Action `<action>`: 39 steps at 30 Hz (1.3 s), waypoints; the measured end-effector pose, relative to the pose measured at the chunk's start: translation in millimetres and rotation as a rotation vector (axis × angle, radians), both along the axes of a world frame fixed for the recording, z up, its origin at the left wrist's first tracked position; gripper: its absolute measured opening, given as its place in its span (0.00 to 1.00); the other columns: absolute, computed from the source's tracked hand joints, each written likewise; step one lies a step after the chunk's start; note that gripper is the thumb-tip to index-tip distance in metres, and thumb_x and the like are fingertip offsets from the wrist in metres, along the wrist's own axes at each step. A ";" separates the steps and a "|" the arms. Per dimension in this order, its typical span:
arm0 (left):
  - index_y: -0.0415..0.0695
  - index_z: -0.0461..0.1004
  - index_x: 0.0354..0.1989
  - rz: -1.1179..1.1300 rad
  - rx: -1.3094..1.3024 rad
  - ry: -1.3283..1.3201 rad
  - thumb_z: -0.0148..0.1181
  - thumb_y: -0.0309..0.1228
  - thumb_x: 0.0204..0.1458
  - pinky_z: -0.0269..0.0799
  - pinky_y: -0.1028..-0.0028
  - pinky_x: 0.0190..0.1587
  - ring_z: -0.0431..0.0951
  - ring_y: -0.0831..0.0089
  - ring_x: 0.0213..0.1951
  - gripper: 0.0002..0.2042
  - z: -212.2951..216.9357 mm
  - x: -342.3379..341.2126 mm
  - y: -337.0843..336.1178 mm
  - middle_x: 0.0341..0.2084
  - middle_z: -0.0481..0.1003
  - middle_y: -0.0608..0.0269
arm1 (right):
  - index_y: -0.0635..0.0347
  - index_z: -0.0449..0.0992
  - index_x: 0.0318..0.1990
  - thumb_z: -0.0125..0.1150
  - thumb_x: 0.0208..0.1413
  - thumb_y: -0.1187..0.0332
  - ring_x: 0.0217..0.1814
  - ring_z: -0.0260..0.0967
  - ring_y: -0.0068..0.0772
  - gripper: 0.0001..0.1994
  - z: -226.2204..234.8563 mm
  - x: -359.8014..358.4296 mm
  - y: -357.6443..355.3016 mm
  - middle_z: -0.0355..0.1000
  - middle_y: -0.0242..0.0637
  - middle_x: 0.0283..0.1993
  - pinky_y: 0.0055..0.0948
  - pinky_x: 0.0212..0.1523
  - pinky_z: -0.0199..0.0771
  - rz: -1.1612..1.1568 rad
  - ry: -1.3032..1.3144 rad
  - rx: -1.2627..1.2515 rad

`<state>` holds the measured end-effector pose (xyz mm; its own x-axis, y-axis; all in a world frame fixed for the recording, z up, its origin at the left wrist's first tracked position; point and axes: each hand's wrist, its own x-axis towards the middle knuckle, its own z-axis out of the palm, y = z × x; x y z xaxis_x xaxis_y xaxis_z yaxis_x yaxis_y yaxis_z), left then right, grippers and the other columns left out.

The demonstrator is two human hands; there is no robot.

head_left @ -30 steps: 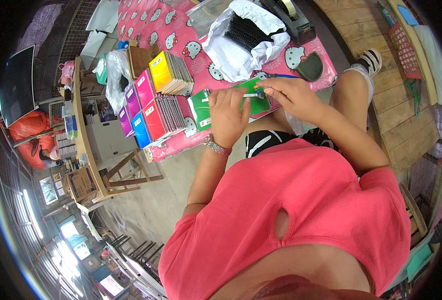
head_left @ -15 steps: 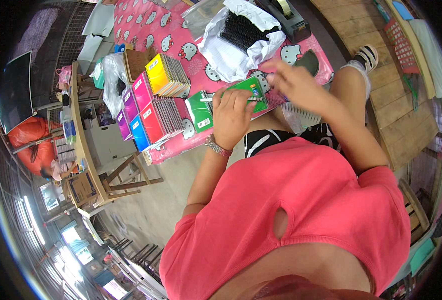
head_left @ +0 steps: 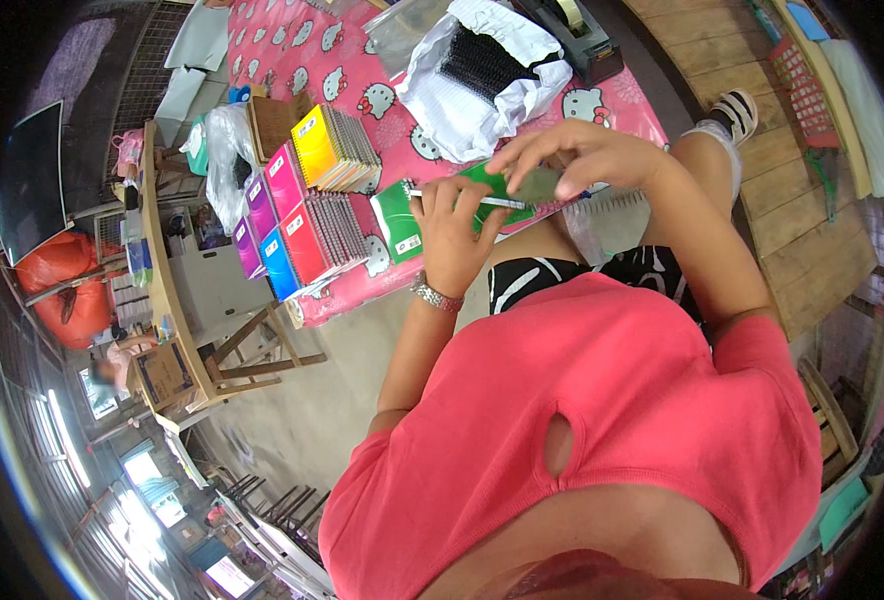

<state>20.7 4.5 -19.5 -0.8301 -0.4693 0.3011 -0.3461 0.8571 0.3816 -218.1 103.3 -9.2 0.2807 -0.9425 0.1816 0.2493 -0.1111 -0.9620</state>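
Note:
A green notebook [head_left: 394, 225] lies at the table's near edge, with a narrow white spine strip standing up across its middle. My left hand [head_left: 452, 228] is over it, thumb and fingers curled about that strip. Just right of it, my right hand [head_left: 607, 165] holds a dark grey-green flat piece [head_left: 537, 187], rounded on one side, above the notebook's right part. What the piece is does not show clearly. Black plastic coils [head_left: 477, 65] lie in white crumpled paper [head_left: 432, 115] beyond my hands.
Spiral notebooks in yellow [head_left: 322, 150], red [head_left: 307, 245], blue [head_left: 277, 265], pink and purple stand stacked left on the pink patterned table cover [head_left: 357, 85]. A black tape dispenser [head_left: 592, 55] sits at the far right. A clear bag with a comb-like row [head_left: 592, 215] lies near my lap.
My right hand has taken the dark rounded piece from the table's right side and brought it left over the notebook. My left hand stays on the notebook, its fingers slightly shifted.

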 end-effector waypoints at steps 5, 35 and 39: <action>0.48 0.75 0.39 -0.052 -0.034 0.073 0.72 0.39 0.41 0.58 0.58 0.49 0.67 0.60 0.47 0.18 3.9 -6.5 -1.1 0.39 0.71 0.62 | 0.63 0.80 0.44 0.69 0.41 0.66 0.60 0.66 0.38 0.20 -7.2 -6.0 -12.8 0.70 0.41 0.58 0.36 0.59 0.65 -0.069 0.399 0.059; 0.41 0.70 0.36 0.055 0.243 0.158 0.75 0.26 0.36 0.69 0.67 0.35 0.71 0.62 0.38 0.20 5.7 4.8 -24.1 0.35 0.69 0.57 | 0.61 0.80 0.47 0.66 0.44 0.71 0.60 0.65 0.34 0.18 5.2 13.1 -32.3 0.71 0.39 0.57 0.31 0.59 0.63 0.124 -0.163 0.129; 0.40 0.70 0.37 0.049 0.301 0.190 0.75 0.25 0.36 0.71 0.72 0.32 0.73 0.67 0.35 0.20 4.0 4.7 -24.7 0.35 0.70 0.59 | 0.61 0.80 0.46 0.66 0.45 0.71 0.60 0.66 0.34 0.17 -1.8 15.9 -37.2 0.71 0.40 0.56 0.32 0.60 0.63 -0.091 0.343 0.145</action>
<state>25.3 -20.2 -15.5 -0.7471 -0.5981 0.2901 -0.2828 0.6808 0.6757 -202.2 66.0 -11.0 0.2160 -0.9753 -0.0457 -0.0947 0.0256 -0.9952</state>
